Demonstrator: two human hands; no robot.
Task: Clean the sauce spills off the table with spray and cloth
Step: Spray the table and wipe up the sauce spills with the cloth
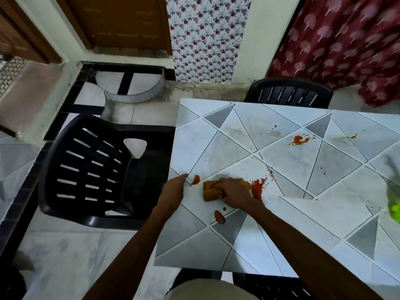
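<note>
A white table (303,224) with a grey triangle pattern carries several red sauce spills. My right hand (234,192) grips a folded orange cloth (211,191) and presses it on the table beside a wide red smear (258,186). My left hand (174,189) rests at the table's left edge, fingers pointing toward a small red blob (195,179). Another blob (219,217) lies just in front of the cloth. Farther back sit an orange splat (299,140) and a thin streak (349,137). A blurred green spray bottle (394,202) shows at the right edge.
A black plastic chair (91,169) stands close against the table's left side. A second black chair (287,93) is at the far side, a third (270,285) under the near edge. A maroon curtain (346,44) hangs behind; tiled floor lies to the left.
</note>
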